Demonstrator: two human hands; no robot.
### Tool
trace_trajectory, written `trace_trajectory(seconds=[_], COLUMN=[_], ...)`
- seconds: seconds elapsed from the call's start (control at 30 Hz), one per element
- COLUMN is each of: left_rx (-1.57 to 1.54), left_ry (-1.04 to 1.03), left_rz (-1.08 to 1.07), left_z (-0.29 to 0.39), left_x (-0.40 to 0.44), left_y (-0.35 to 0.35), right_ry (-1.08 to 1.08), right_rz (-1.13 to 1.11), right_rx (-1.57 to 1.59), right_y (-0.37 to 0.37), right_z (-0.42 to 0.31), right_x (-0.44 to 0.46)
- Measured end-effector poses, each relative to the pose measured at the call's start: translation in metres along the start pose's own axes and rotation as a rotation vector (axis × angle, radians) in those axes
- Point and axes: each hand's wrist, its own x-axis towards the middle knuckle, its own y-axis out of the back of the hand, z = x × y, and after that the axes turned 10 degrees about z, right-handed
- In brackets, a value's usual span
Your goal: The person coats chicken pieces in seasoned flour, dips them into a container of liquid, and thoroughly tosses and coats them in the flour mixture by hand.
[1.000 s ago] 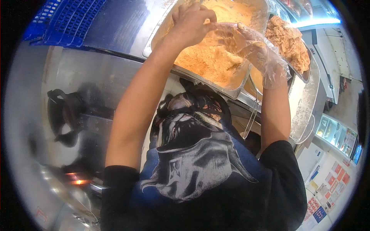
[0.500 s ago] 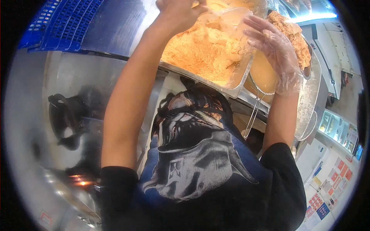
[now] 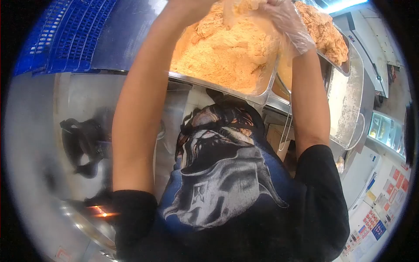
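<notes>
My right hand wears a clear plastic glove and reaches over a metal tray of orange-tan breading flour. Its bent fingers grip thin, see-through plastic that hangs above the flour and looks like another disposable glove. My left hand is bare and lies at the top edge, left of that plastic. The frame cuts off its fingers, so their grip is hidden.
Right of the flour are a wire-handled strainer over yellowish liquid, a metal pan with heaped breaded pieces, and a tray of pale flour. A blue plastic basket stands at upper left.
My right hand has moved left and up from beside the tray to over it, its spread fingers closing on the plastic. My left hand has shifted slightly left, partly out of view.
</notes>
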Motion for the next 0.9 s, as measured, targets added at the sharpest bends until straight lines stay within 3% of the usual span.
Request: trace_trajectory(seconds=[0.03,0.07,0.1,0.17,0.2,0.23,0.3,0.37,0.43,0.53,0.6,0.67,0.7,0.77,0.8,0.83,0.9], left_rx=[-0.002,0.073,0.144,0.089,0.047,0.043,0.239,0.230,0.217,0.295,0.241,0.305,0.377,0.466,0.557,0.561,0.551], left_ry=[-0.002,0.034,0.070,0.102,0.137,0.136,0.178,0.197,0.214,0.184,0.328,0.366,0.403,0.397,0.389,0.392,0.348], left_rz=[-0.006,-0.030,-0.062,-0.142,-0.188,-0.186,-0.196,-0.180,-0.166,-0.031,0.068,0.099,0.145,0.181,0.223,0.223,0.331], left_z=[-0.004,-0.010,-0.015,-0.018,-0.018,-0.013,0.000,-0.013,-0.026,-0.046,-0.064,-0.057,-0.054,-0.055,-0.056,-0.059,-0.065], left_x=[-0.002,-0.006,-0.013,-0.024,-0.025,-0.029,-0.037,-0.042,-0.052,-0.072,-0.082,-0.096,-0.103,-0.115,-0.120,-0.125,-0.136], left_y=[0.004,0.006,0.008,0.010,0.011,0.014,0.015,0.008,0.000,-0.009,-0.013,-0.013,-0.011,-0.008,-0.007,-0.008,-0.010], right_ry=[0.013,-0.004,-0.018,0.052,0.196,0.197,-0.060,-0.171,-0.126,-0.223,-0.246,-0.509,-0.513,-0.759,-0.900,-0.900,-0.890], right_rz=[0.179,0.199,0.206,-0.018,0.090,0.089,0.074,-0.131,0.148,0.434,0.537,0.652,0.654,0.628,0.592,0.587,0.423], right_rx=[0.018,-0.143,-0.143,-0.592,-0.535,-0.539,-0.166,-0.333,-0.349,-0.607,-0.747,-0.814,-0.818,-0.545,-0.654,-0.653,-0.969], right_y=[-0.001,-0.002,-0.004,0.001,0.006,0.020,0.055,0.099,0.187,0.257,0.292,0.327,0.333,0.321,0.314,0.313,0.319], right_z=[-0.020,-0.072,-0.078,-0.080,-0.064,-0.065,-0.085,-0.124,-0.099,-0.120,-0.118,-0.096,-0.086,-0.079,-0.073,-0.066,-0.029], right_x=[-0.001,-0.007,-0.010,-0.021,-0.031,-0.035,-0.052,-0.051,-0.101,-0.154,-0.185,-0.221,-0.234,-0.246,-0.247,-0.249,-0.257])
